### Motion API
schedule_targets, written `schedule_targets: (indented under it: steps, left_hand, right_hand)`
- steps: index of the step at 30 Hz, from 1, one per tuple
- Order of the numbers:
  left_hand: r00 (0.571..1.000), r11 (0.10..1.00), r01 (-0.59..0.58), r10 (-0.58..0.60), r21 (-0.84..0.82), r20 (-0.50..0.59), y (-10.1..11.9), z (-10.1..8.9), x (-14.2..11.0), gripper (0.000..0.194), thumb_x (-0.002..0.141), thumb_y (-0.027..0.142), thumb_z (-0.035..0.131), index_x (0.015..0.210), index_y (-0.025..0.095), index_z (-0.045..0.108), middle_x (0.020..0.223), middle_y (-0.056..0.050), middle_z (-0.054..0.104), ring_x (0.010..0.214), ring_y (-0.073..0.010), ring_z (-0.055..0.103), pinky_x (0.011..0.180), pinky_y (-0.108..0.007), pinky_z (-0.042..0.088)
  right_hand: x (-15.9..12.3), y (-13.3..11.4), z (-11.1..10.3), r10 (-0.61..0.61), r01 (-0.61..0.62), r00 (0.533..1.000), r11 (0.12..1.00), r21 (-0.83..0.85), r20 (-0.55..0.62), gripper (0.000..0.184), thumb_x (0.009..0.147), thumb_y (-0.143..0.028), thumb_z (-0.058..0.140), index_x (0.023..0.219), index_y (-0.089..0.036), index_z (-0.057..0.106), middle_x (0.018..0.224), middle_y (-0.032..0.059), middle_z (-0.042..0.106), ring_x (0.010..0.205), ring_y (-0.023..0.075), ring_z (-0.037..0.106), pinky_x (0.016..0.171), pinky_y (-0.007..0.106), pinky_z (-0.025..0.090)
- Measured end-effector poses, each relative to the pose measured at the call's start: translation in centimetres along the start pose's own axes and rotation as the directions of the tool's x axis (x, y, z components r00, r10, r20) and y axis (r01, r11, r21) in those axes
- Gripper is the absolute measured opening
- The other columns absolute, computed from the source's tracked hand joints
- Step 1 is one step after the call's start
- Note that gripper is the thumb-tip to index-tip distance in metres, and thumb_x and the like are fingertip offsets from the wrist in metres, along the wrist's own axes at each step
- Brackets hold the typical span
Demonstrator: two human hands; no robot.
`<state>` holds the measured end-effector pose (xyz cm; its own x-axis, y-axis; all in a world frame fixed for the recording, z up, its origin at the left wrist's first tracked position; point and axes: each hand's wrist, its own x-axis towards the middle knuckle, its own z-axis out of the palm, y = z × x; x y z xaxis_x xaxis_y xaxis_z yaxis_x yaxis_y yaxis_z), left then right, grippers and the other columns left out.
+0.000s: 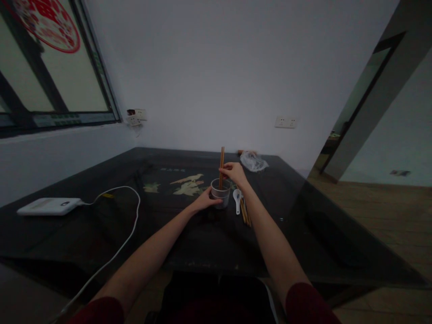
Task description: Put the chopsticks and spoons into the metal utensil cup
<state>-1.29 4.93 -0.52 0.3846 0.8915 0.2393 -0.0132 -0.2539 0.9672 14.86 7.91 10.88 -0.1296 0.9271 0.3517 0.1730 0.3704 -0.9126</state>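
Observation:
A light-coloured cup [221, 193] stands upright on the dark table, with my left hand [205, 200] wrapped round its left side. Above it, my right hand [234, 172] pinches a pair of wooden chopsticks [222, 166], held upright with their lower ends inside the cup. Just right of the cup lies a white spoon [237, 201], its handle toward me. More chopsticks [245, 213] lie beside the spoon, partly beneath my right forearm. What is at the bottom of the cup is hidden.
A crumpled clear plastic bag [253, 161] lies at the back of the table [162, 225]. On the left, a white power bank [50, 206] has a white cable [137, 220] running off the near edge. A wall with sockets [285, 122] stands behind.

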Motion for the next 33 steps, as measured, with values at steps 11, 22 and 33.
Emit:
schedule_targets:
  steps: [11, 22, 33]
  left_hand:
    - [0.999, 0.999, 0.05, -0.05, -0.01, -0.01, 0.0, 0.0, 0.1, 0.08, 0.057, 0.027, 0.083, 0.127, 0.017, 0.044, 0.13, -0.014, 0.054, 0.118, -0.0276, 0.053, 0.103, -0.045, 0.039]
    - [1.0, 1.0, -0.008, 0.008, 0.027, -0.008, -0.1, 0.0, 0.1, 0.081, 0.058, 0.03, 0.082, 0.128, 0.015, 0.043, 0.131, -0.015, 0.053, 0.119, -0.0276, 0.052, 0.103, -0.044, 0.039]
    - [1.0, 1.0, 0.011, -0.011, -0.027, 0.011, 0.8, 0.3, -0.3, 0.082, 0.057, 0.027, 0.083, 0.128, 0.017, 0.044, 0.13, -0.015, 0.054, 0.119, -0.0278, 0.052, 0.105, -0.046, 0.036]
  right_hand:
    - [-0.3, 0.7, -0.2, 0.013, -0.013, 1.0, 0.998, -0.059, 0.01, 0.019, 0.061, -0.024, 0.077, 0.069, -0.014, 0.063, 0.058, 0.0006, 0.065, 0.046, 0.0123, 0.06, 0.044, 0.023, 0.053]
    - [-0.2, 1.2, -0.2, 0.022, -0.016, 0.999, 0.989, -0.147, 0.039, 0.011, 0.066, -0.02, 0.071, 0.071, -0.014, 0.063, 0.059, 0.0012, 0.065, 0.047, 0.0124, 0.061, 0.044, 0.02, 0.049]
    - [-0.2, 1.0, -0.2, -0.035, 0.037, 0.999, 0.955, -0.293, 0.013, 0.011, 0.066, -0.023, 0.072, 0.071, -0.014, 0.067, 0.065, 0.0039, 0.069, 0.059, 0.0146, 0.063, 0.052, 0.021, 0.046]
